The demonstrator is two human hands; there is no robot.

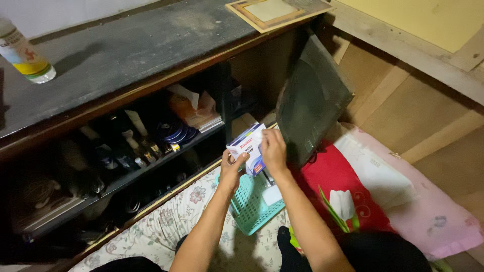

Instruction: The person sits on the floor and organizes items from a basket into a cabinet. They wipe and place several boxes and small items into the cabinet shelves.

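Both hands hold a small white and blue cardboard box (248, 144) in front of an open dark cabinet. My left hand (232, 168) grips its lower left edge. My right hand (275, 149) covers its right side. Just below the box sits a teal plastic basket (247, 207) with a white item inside, resting on a floral cloth (171, 221).
The cabinet door (312, 98) hangs open to the right. Shelves (126, 146) hold bottles, discs and papers. A plastic bottle (22, 53) and a framed board (272, 12) lie on the dark cabinet top. A red and pink pillow (383, 191) lies at right.
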